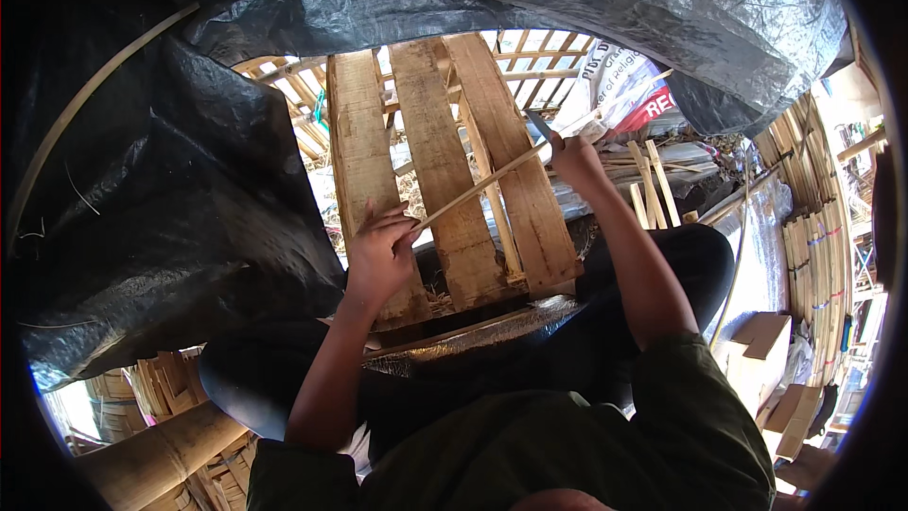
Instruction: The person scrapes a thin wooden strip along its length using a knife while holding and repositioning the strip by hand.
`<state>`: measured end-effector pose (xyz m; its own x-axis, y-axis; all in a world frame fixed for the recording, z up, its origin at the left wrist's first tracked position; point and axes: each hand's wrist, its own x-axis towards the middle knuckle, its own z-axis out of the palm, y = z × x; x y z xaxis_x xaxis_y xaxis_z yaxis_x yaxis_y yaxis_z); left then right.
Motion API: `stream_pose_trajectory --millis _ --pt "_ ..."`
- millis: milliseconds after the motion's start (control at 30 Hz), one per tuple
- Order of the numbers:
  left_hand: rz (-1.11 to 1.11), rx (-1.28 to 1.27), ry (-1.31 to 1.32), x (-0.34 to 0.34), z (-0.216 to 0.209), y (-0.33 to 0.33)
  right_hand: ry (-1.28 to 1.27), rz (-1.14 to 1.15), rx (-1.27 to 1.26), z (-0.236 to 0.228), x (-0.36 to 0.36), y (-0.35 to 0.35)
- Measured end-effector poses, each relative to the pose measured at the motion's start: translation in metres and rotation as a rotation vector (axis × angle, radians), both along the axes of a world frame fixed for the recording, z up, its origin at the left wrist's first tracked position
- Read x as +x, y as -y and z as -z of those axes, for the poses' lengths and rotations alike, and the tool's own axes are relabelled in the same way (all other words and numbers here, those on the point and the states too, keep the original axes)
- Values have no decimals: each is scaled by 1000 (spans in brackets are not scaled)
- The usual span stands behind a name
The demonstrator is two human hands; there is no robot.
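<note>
A long, thin bamboo strip (pixel 482 186) slants across the wooden planks (pixel 430 123), from lower left to upper right. My left hand (pixel 383 251) pinches its near end between thumb and fingers, the other fingers partly spread. Farther along, my right hand (pixel 577 166) is closed around a knife, whose dark blade (pixel 538 124) sticks up to the left of the fist beside the strip. The knife's handle is hidden in the hand. Beyond that fist the strip runs on toward a printed white and red sheet (pixel 634 99).
Black plastic sheeting (pixel 189 189) hangs at left and overhead. Several pale sticks (pixel 659 180) lean right of the planks. Bundled bamboo strips (pixel 815 255) stand at far right, near a cardboard box (pixel 761 336). A thick bamboo pole (pixel 165 454) lies at lower left.
</note>
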<state>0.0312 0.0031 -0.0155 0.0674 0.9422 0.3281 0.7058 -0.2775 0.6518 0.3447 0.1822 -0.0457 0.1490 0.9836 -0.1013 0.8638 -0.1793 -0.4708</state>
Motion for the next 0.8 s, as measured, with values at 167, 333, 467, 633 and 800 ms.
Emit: stream_pose_trajectory --millis 167,333,467,633,800 --pt "-6 2 0 3 2 0 -78 -8 -79 -10 9 -5" --pt "-2 4 -32 4 0 1 -83 30 -82 -15 6 -3" --pt "-10 -7 6 6 0 4 -145 38 -211 -28 -9 10" --pt "-16 15 16 7 3 2 38 -116 5 -8 -12 10" --pt "-4 -5 39 4 3 -1 16 -34 6 -25 -14 16"
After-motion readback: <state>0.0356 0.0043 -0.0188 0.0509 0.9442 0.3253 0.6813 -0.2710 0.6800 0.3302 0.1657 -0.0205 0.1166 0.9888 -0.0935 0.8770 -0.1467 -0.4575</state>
